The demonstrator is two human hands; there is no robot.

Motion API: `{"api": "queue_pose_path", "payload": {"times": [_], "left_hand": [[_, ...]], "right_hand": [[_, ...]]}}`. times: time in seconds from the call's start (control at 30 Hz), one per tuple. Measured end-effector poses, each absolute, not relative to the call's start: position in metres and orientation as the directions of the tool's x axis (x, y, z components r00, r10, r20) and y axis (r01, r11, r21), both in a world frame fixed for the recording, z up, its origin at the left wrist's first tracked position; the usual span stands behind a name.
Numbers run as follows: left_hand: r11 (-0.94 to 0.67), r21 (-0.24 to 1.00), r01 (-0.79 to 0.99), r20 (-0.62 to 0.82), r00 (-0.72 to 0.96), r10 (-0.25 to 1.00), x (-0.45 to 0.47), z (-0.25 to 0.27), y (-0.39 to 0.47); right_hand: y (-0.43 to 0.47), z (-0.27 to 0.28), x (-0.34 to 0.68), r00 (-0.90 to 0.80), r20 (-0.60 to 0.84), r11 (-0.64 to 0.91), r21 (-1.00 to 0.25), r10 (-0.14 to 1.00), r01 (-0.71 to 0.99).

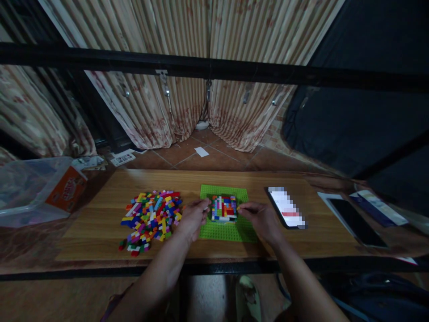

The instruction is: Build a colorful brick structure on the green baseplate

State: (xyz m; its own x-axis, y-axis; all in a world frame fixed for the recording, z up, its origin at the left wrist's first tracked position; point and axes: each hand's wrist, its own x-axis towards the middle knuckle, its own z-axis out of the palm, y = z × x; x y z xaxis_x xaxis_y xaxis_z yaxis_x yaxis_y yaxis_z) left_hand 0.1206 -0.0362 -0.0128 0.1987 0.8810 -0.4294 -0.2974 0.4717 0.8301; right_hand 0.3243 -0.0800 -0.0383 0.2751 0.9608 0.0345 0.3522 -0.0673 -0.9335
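Left hand [194,217] leans in at the near-left side of a small multicoloured brick block [224,208], its fingers curled and the tips drawn close; whether they grip anything I cannot tell. Opposite it, the right hand [263,220] has thumb and forefinger brought together at the block's right edge, where a small yellow piece [238,209] shows; it is too small to say whether that piece is held or belongs to the block.

Between the two hands, the block sits on a green studded baseplate [221,232], which lies flat on the wooden counter [97,223]. Left of the baseplate spreads a loose pile of bricks [154,217] in many colours, close beside the left forearm. To the right, a phone [286,208] lies with its screen lit, and a dark flat device [358,222] rests near the counter's right end. A clear plastic bin [30,197] with an orange label [67,190] stands off the left end. Beyond the counter, patterned curtains [174,31] hang down to a tiled floor [181,154].
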Motion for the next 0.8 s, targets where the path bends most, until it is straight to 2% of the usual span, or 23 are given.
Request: {"api": "queue_pose_path", "payload": {"times": [0.27,0.8], "left_hand": [[0.511,0.824,-0.244,-0.453,0.257,0.854,0.125,-0.017,-0.038],[0.507,0.832,-0.227,-0.439,0.290,0.850,0.126,-0.028,-0.038]], "right_hand": [[-0.072,-0.047,0.320,0.265,0.013,-0.086,-0.930,0.964,0.358],[-0.068,-0.054,0.316,0.295,-0.011,-0.080,-0.972,0.955,0.222]]}}
